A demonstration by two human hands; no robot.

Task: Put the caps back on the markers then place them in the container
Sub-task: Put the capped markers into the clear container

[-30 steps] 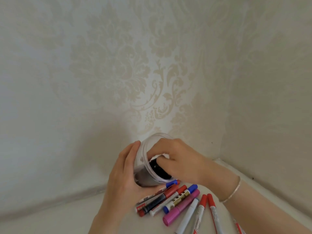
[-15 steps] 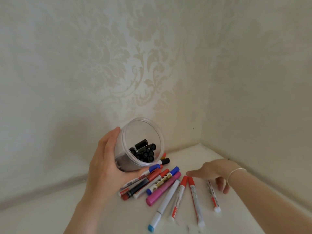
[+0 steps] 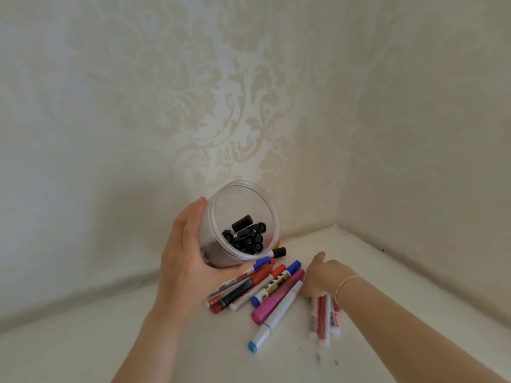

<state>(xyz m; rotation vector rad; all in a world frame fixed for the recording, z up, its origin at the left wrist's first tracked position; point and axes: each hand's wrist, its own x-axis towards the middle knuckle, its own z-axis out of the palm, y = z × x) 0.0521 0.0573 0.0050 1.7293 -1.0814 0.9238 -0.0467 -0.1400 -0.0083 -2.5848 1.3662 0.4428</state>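
Change: half a second ago the right hand [image 3: 322, 280] hovered flat above the red-capped markers; now it has dropped onto them and drawn them into one bundle. A second ago that hand was inside the jar.
Meaning: I judge the last load of black markers is in and the next batch is being collected; the task looks part done, with many pens still out.
Left hand [image 3: 188, 261]: fingers and thumb wrapped round the clear round plastic jar [image 3: 218, 261], holding it tilted off the table, mouth towards the person.
Right hand grip: fingers curled down over the bundle of slim white markers with red print [image 3: 323, 316], gathering them; whether they are lifted yet I cannot tell.
Jar contents: a cluster of black-capped markers [image 3: 247, 237] lying in the low side, ends showing.
Loose pile: just beside the jar, fanned on the white tabletop [image 3: 83, 346], a thick pink marker [image 3: 276, 295], a white marker with a light-blue cap [image 3: 272, 317], blue-capped ones and red-bodied ones, most touching.
Caps: every pen I can make out seems capped; some ends are hidden.
Materials: the jar is smooth, see-through and thin-walled; the pens are hard glossy cylinders, likely to roll.
Surroundings: cream damask wallpaper [image 3: 249, 106] on both walls of the corner; a thin bracelet [image 3: 345, 283] on the right wrist.
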